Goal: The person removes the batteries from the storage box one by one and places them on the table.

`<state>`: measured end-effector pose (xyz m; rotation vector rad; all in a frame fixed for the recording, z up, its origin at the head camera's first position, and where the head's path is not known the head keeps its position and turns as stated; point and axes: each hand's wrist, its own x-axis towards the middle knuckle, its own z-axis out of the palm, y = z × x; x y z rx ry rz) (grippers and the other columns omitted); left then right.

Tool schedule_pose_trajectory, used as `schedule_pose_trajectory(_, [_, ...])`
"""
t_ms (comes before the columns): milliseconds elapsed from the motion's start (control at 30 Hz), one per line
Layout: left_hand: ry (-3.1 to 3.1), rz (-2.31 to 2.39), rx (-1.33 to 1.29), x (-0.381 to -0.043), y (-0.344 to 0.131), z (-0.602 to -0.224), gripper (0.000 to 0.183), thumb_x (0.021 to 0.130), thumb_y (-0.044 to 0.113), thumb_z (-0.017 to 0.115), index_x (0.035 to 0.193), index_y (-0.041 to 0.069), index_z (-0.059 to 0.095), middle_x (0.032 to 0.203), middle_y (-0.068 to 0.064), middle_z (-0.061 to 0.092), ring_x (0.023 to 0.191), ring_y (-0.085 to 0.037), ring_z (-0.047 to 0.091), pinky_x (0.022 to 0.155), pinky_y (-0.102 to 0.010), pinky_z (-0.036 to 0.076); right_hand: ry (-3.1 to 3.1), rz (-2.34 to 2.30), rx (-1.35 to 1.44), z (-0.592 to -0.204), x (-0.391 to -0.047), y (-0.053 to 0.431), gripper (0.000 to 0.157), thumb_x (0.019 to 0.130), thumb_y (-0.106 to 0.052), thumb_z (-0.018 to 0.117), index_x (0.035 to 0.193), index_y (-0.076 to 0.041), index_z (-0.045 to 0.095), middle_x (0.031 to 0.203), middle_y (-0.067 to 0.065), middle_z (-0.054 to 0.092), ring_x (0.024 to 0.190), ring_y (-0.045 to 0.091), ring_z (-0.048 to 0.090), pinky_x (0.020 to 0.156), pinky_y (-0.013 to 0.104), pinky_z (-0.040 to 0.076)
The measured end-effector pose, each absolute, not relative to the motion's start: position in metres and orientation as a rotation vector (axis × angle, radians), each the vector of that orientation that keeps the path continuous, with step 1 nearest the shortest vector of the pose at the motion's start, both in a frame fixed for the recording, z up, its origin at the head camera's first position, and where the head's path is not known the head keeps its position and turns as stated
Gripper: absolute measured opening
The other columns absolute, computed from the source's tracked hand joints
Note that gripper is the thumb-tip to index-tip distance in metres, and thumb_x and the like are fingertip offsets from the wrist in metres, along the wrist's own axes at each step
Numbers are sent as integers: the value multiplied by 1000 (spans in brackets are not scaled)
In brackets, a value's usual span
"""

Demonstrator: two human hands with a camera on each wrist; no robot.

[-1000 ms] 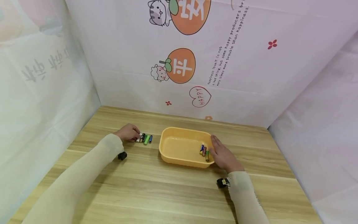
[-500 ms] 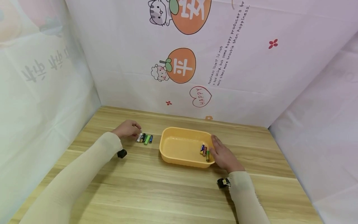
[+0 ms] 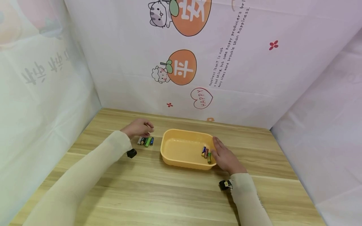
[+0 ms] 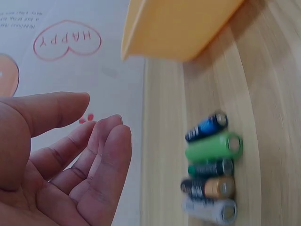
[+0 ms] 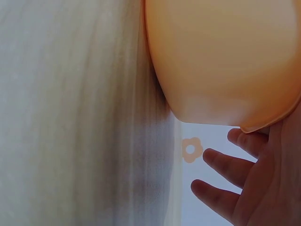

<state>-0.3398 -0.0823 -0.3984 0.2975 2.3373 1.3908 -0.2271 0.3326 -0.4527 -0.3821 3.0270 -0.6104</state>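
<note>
My left hand (image 3: 139, 128) is above a row of several batteries on the table, its fingers loosely bent and nothing between them. In the left wrist view the row shows a blue battery (image 4: 207, 127), a green battery (image 4: 214, 147), a dark green battery (image 4: 210, 168), a black-and-tan battery (image 4: 208, 187) and a white battery (image 4: 210, 209), side by side. My right hand (image 3: 226, 158) holds the right end of a yellow plastic tray (image 3: 185, 164), thumb over the rim and fingers outside. Inside the tray's right end lie a blue battery (image 3: 203, 151), a brown battery (image 3: 206, 153) and a green battery (image 3: 209, 158).
The wooden table (image 3: 158, 194) extends in front of the tray. A white printed cloth (image 3: 240, 106) hangs at the table's back edge, with more cloth on both sides. Each wrist carries a small black camera (image 3: 131, 153).
My left hand has moved off the left end of the battery row, rising and shifting right over it with fingers apart. The right hand stays at the tray.
</note>
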Motion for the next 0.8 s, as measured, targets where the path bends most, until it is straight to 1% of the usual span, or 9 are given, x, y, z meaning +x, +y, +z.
schedule_pose_trajectory(200, [2318,1382,318,-334,-60,-398,35,94,12,65,123,-5,58,107,-17,60,99,-39,62,86,-47,54,3025,-614,-384,-452,-226,334,62,107,-37,31,157,-12,3,162,11,8,144,33,17,113,54,21])
schedule_pose_trajectory(300, [2313,1371,339,-331,-53,-399,32,94,12,65,120,-4,60,106,-16,61,100,-40,62,85,-47,55,3024,-615,-381,-452,-226,333,63,107,-38,31,157,-12,3,162,10,8,144,34,17,113,55,21])
schedule_pose_trajectory(433, [2300,1368,368,-328,-43,-403,25,94,12,65,114,-2,63,101,-15,63,96,-37,64,84,-48,55,3025,-623,-380,-453,-226,332,63,107,-37,32,157,-11,5,162,9,8,143,35,18,113,55,22])
schedule_pose_trajectory(533, [2288,1375,391,-325,-34,-404,20,93,10,65,110,-2,64,96,-16,64,86,-31,64,82,-50,55,3029,-631,-383,-454,-226,332,63,107,-37,32,157,-11,6,162,8,8,144,33,19,113,54,22])
schedule_pose_trajectory(667, [2297,1371,408,-324,-24,-403,19,93,10,66,109,-1,65,94,-19,65,75,-24,62,80,-52,54,3034,-631,-394,-455,-227,333,63,107,-38,32,157,-11,4,162,10,9,144,33,18,113,54,22])
schedule_pose_trajectory(733, [2291,1377,406,-324,-22,-402,20,93,11,66,110,-1,65,97,-20,64,74,-23,63,79,-51,55,3035,-629,-406,-455,-227,333,63,107,-37,31,157,-11,4,162,11,9,144,34,18,113,55,22])
schedule_pose_trajectory(800, [2280,1382,408,-324,-20,-401,22,93,11,66,111,-1,64,100,-20,64,77,-26,64,79,-48,56,3038,-624,-404,-455,-228,333,63,107,-37,32,157,-11,4,162,11,9,144,34,18,113,55,22])
